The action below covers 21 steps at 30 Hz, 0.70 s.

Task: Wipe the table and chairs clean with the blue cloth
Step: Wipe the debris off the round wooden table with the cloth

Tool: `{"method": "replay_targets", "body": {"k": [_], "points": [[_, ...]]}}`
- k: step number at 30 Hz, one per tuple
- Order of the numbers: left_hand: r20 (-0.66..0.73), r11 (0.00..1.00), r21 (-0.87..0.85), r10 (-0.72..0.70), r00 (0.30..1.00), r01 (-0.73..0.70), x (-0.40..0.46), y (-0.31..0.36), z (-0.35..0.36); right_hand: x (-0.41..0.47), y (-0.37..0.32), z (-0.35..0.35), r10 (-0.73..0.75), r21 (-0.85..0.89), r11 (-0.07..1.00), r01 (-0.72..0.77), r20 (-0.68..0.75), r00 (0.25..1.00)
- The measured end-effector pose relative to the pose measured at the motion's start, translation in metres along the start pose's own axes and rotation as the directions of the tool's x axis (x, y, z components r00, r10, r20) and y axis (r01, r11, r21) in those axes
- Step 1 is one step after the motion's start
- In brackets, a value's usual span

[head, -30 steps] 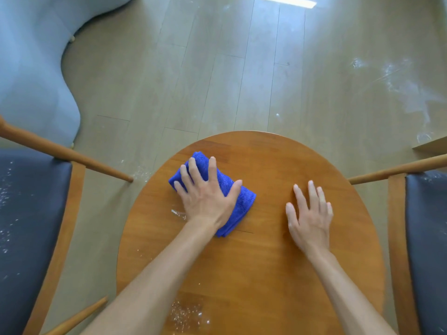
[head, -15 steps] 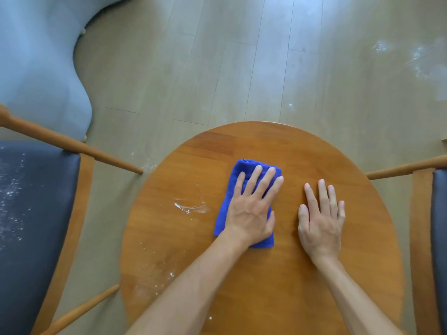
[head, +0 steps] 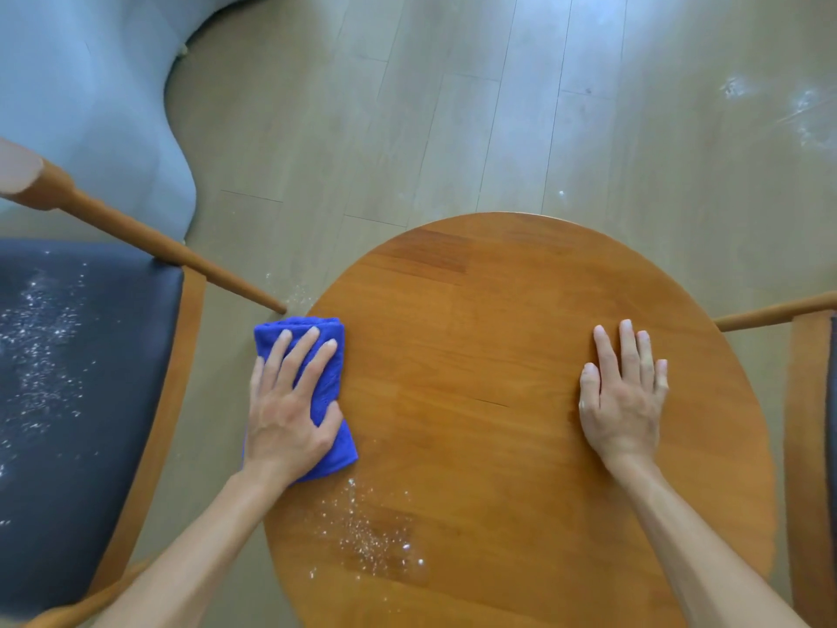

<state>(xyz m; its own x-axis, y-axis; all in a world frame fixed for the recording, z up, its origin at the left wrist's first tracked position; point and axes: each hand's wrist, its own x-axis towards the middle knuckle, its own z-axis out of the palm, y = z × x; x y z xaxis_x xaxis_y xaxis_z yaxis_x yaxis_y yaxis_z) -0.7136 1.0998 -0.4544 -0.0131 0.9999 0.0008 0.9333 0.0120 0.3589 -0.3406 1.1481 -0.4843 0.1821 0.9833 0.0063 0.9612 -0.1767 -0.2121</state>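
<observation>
Cloth point(head: 328, 392) at the table's point(head: 521, 355) left edge, long axis running near to far.
Folded blue terry, partly overhanging the edge; left hand point(head: 290, 410) presses it with straight, spread fingers. Right hand point(head: 622, 396) lies flat near the right edge.

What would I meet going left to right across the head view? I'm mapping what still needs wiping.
Left chair's dusty dark seat → blue cloth under the left hand at the table's left edge → white crumbs on the round table → right hand flat on the wood → right chair.
</observation>
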Motion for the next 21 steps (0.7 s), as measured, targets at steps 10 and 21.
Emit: {"method": "replay_targets", "body": {"k": [10, 21], "points": [[0.148, 0.948, -0.119, 0.311, 0.939, -0.295, -0.071, 0.175, 0.060, 0.000, 0.002, 0.002, -0.010, 0.003, 1.000, 0.010, -0.023, 1.000], [0.026, 0.961, -0.046, 0.273, 0.962, -0.272, -0.054, 0.069, 0.028, 0.001, 0.003, -0.001, -0.007, -0.014, 1.000, 0.008, 0.038, 0.999]]}}
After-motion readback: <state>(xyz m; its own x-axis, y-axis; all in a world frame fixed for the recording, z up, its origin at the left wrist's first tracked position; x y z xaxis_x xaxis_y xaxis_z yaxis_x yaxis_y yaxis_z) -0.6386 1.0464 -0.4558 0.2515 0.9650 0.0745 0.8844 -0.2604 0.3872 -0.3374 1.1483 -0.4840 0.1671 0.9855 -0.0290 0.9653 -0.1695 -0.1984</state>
